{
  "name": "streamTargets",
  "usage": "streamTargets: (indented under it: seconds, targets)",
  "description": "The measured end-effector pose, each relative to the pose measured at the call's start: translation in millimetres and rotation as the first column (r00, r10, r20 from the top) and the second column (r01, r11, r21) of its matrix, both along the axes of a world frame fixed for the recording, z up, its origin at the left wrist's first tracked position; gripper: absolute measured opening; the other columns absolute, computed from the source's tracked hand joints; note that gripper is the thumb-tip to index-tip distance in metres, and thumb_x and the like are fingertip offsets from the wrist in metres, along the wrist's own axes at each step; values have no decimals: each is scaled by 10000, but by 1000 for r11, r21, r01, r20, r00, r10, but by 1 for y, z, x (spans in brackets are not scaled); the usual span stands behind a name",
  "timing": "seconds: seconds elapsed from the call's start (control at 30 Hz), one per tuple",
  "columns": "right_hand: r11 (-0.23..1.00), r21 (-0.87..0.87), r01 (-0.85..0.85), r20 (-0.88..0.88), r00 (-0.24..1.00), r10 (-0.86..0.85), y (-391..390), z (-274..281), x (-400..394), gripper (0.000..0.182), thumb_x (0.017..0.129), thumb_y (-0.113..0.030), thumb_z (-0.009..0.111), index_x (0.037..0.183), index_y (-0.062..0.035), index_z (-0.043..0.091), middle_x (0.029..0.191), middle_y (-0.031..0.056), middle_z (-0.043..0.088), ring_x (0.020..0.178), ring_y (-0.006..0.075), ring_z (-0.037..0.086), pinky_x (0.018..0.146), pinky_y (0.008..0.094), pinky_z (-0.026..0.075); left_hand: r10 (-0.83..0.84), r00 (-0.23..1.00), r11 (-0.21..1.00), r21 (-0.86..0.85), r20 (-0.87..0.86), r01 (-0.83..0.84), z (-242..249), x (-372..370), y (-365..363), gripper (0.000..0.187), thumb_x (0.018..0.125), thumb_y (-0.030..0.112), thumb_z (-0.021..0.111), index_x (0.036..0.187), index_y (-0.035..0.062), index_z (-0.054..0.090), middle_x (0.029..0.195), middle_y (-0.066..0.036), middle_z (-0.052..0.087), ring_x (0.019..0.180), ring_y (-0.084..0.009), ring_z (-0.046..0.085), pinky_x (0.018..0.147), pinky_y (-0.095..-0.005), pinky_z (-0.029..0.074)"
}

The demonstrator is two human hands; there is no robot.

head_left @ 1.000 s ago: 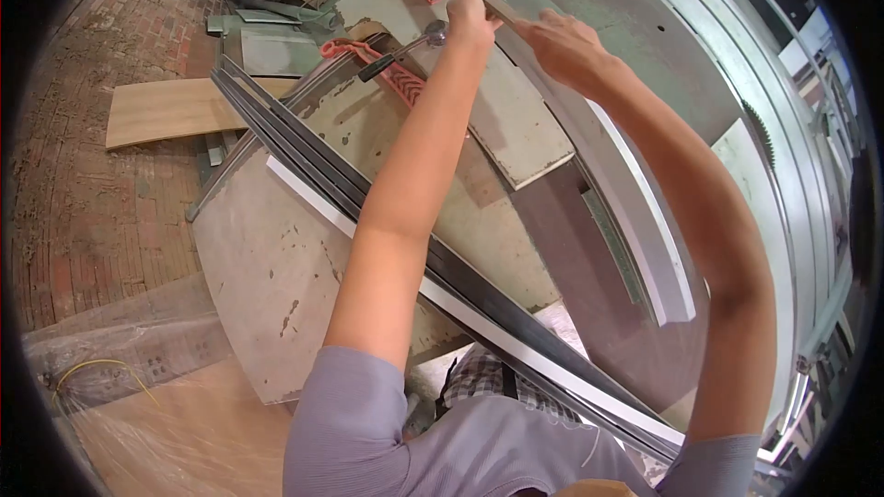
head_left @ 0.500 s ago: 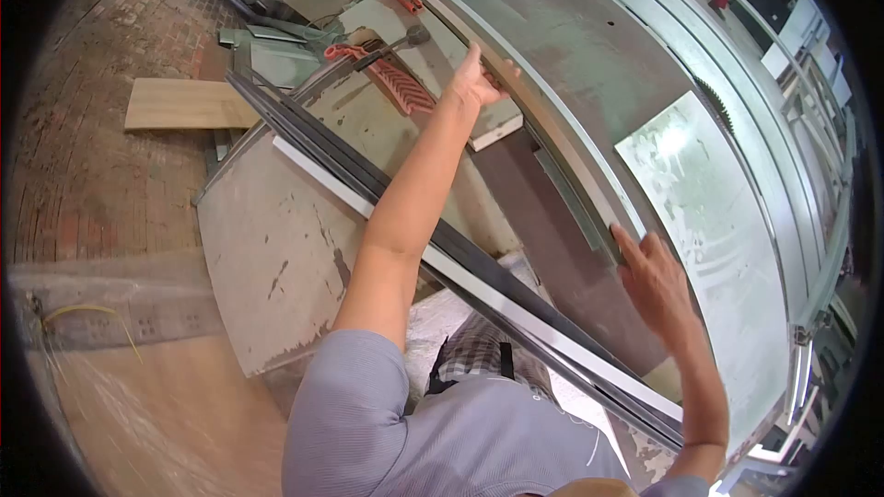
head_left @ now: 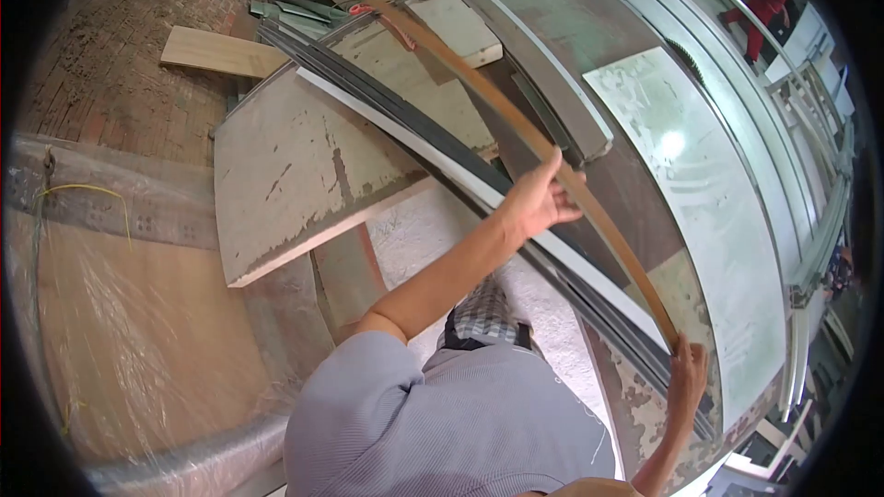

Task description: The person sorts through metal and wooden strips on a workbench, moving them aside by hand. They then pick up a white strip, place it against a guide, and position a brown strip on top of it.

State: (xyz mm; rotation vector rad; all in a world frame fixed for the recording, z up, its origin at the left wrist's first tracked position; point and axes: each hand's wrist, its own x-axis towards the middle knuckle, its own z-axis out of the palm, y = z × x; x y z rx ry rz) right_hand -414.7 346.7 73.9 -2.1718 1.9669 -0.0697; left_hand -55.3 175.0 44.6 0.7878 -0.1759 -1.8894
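A long, thin brown strip [head_left: 608, 228] slants across the work area from upper left to lower right. My left hand [head_left: 539, 199] is closed around its middle, thumb on top and fingers underneath. At its near right end, my right hand [head_left: 688, 370] grips the tip between thumb and fingers. Below the strip lie dark grey profile bars [head_left: 387, 106] and a white bar [head_left: 460, 177]. A handsaw [head_left: 401, 29] with a red-orange handle is partly covered by the strip's far part.
A grey metal rail [head_left: 543, 64] runs beyond the strip. Further right are a pale sheet [head_left: 677, 166] and a toothed saw blade [head_left: 684, 63]. A worn board [head_left: 276, 166] juts out at left above a plastic-wrapped panel [head_left: 157, 313]. A person in red [head_left: 764, 5] stands in the background.
Both hands have moved towards my body and down to the right, bringing the brown strip away from the grey rail. The strip now passes over the dark and white bars.
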Motion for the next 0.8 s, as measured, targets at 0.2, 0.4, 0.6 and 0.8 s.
streamTargets:
  seconds: [0.2, 0.4, 0.6, 0.8]
  targets:
    - [980, -183, 79, -112, 989, -101, 69, -28, -56, 376, 780, 39, 568, 1136, -83, 565, 919, 117, 503, 864, 271, 521, 733, 374, 432, -52, 994, 969, 235, -98, 74, -45, -50, 79, 530, 876, 458, 527, 1184, 48, 394, 1165, -171, 484, 1087, -353, 462, 1008, -560, 305]
    - [986, -105, 133, 53, 990, -128, 66, -34, -70, 328, 802, -28, 535, 1112, -128, 565, 969, 101, 529, 957, 289, 505, 769, 371, 440, -114, 984, 981, 144, -139, 133, -66, -52, 82, 736, 869, 383, 568, 1343, -26, 182, 1403, -204, 225, 1304, -334, 245, 1082, -519, 229]
    - [947, -287, 143, -5, 989, -151, 42, -58, -86, 364, 764, 30, 491, 1060, -169, 562, 999, 81, 517, 984, 257, 506, 822, 376, 427, -223, 969, 967, 101, -105, 233, -44, -51, 92, 708, 919, 386, 471, 1361, -48, 130, 1377, -214, 295, 1287, -373, 303, 1070, -504, 265]
    - [931, -293, 215, -5, 974, -227, 24, -89, -90, 354, 784, 14, 486, 1078, -166, 565, 1044, 73, 524, 999, 262, 512, 844, 396, 424, -339, 937, 931, 114, -80, 347, -31, -60, 124, 535, 946, 318, 432, 1312, -27, 251, 1314, -192, 402, 1242, -344, 392, 1038, -482, 333]
